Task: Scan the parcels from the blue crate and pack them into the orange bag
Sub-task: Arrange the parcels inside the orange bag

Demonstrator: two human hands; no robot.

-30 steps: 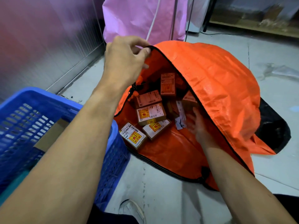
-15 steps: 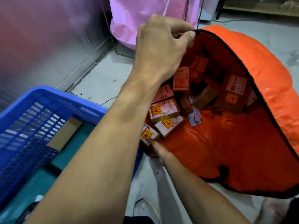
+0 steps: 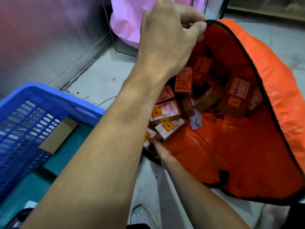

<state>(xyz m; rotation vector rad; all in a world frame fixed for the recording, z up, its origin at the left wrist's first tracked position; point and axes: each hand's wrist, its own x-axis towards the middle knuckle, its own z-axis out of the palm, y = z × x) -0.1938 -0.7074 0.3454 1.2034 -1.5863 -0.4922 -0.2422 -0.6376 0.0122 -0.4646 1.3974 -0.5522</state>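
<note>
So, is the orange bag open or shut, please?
Open: the left hand pinches the rim of the orange bag up, and parcels show inside.

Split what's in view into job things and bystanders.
Job: orange bag, its rim pinched by the left hand; parcels inside it; blue crate; right hand at the bag's near edge.
Lying about: pink bag; loose wire on the floor; shoe.
</note>
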